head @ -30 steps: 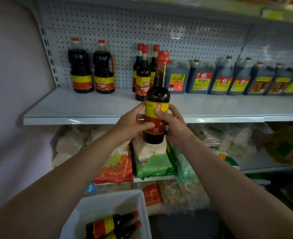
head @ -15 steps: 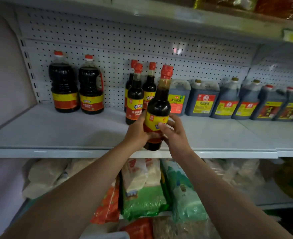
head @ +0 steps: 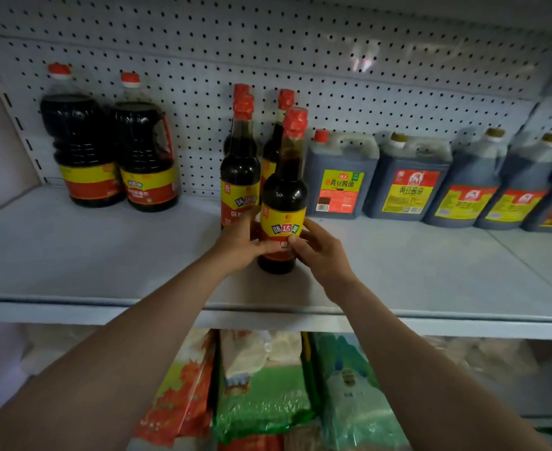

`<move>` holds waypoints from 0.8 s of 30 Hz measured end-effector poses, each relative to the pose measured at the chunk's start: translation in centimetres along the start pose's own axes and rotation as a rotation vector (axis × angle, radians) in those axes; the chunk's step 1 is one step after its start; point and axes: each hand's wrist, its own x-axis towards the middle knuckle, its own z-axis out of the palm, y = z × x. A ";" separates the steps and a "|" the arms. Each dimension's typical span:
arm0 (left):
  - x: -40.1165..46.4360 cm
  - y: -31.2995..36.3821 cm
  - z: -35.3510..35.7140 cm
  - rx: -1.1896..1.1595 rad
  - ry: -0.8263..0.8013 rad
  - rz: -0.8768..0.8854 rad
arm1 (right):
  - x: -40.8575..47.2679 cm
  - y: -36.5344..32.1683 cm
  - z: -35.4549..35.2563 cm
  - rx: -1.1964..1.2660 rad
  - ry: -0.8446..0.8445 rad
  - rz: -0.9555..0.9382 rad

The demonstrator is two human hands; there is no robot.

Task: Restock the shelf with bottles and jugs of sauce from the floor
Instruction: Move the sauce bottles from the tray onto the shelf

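Head view shows that the bottle (head: 283, 203) has come forward and down since a second ago: then I held it in the air before the shelf edge, and now its base stands on, or is just touching, the white shelf (head: 105, 255), in front of the row of similar slim bottles (head: 240, 170). I cannot tell for sure whether the full weight is already on the shelf. For the task I judge this means one more bottle is almost placed, and it only needs a small push back to line up with the others. My left hand (head: 240, 244) grips the lower label from the left side, the thumb lying across the front of the red band. My right hand (head: 317, 247) grips it from the right, the fingers curled round the label. So both hands are clamped on the same bottle, not loose. The bottle stands upright, its red cap before the pegboard. Just beside it on the right is a square jug with a yellow and green label (head: 339, 177), and more jugs follow to the right. Two big round jugs (head: 112, 154) stand well apart on the left. Bags of food lie on the lower shelf (head: 261, 398) under my arms.
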 end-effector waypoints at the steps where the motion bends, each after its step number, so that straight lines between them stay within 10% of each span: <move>1: 0.4 -0.1 0.3 0.004 0.031 -0.006 | 0.5 0.2 -0.2 0.005 -0.008 0.003; 24: 5.9 0.8 4.3 0.306 0.370 -0.169 | 8.4 2.0 -1.0 -0.075 0.009 0.049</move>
